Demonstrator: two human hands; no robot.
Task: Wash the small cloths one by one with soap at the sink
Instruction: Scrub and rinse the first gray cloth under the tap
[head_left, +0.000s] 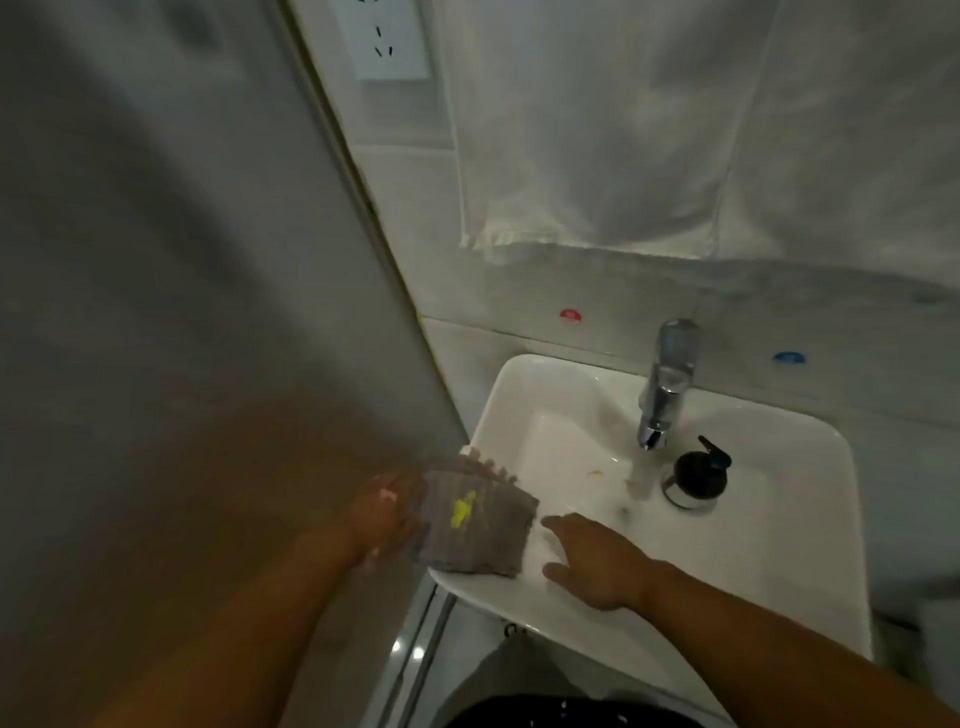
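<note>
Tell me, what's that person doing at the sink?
A person stands at a white sink. Their left hand holds a small stack of grey cloths at the left rim; the top one has a yellow mark. Their right hand reaches toward the stack with straight fingers. Water seems to run from the tap, and a black soap pump stands beside it.

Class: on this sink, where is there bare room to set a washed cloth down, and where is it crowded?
Free: the sink rim right of the soap bottle; also the basin between cloths and tap. Crowded: the front-left corner, where left hand and right hand meet the cloths.
</note>
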